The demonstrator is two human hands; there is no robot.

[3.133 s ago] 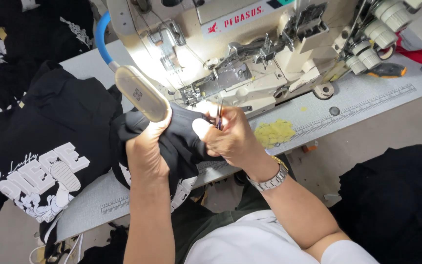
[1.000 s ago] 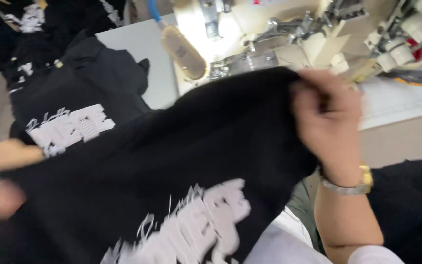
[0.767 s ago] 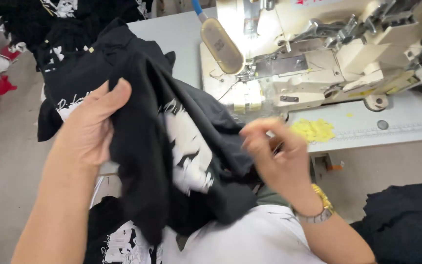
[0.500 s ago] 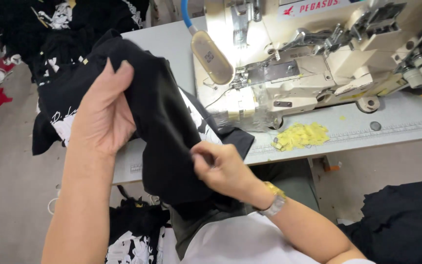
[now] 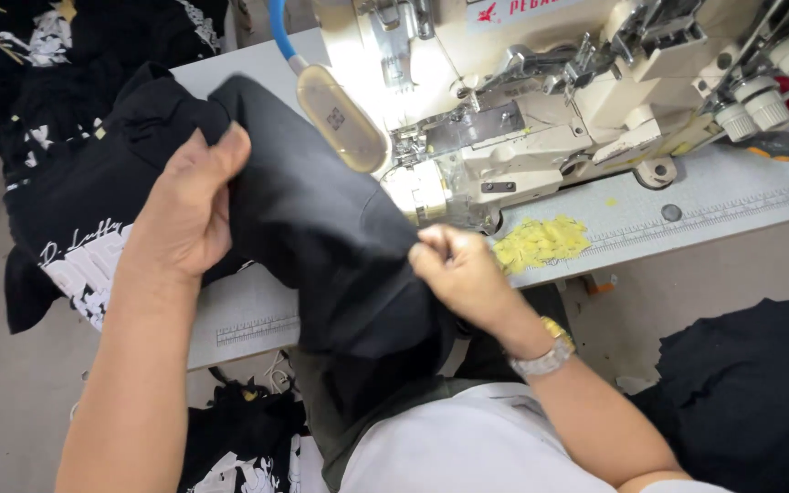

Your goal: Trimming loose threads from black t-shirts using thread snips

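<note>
Pale grey table (image 5: 705,196) runs across the middle of the frame, with a cream sewing machine (image 5: 541,119) standing on it at upper centre and right. A small oval lamp (image 5: 341,119) on a blue stalk hangs at the machine's left end, and the bed under the needle is brightly lit. Yellow scraps (image 5: 541,242) lie on the table just right of centre. A pile (image 5: 66,82) of black printed clothes fills the upper left, and more black cloth (image 5: 751,393) lies at lower right.

A black garment (image 5: 321,219) is stretched from left of centre down to the middle, partly over the table edge and partly over the person's lap. The left hand (image 5: 184,215), at centre left, is clenched on a fold of the garment near its upper end, thumb on top and fingers wrapped under the cloth. The right hand (image 5: 454,269), at centre and wearing a watch (image 5: 545,351), pinches the garment's edge between thumb and fingertips just in front of the machine bed.

As a judgement, the step in hand is finding and straightening an edge of the garment. It is held up between both hands and is not yet laid under the needle. Any stitching would call for the pinched edge to lie flat on the lit bed, with the left hand keeping the loose bulk clear of the lamp and the pile.
</note>
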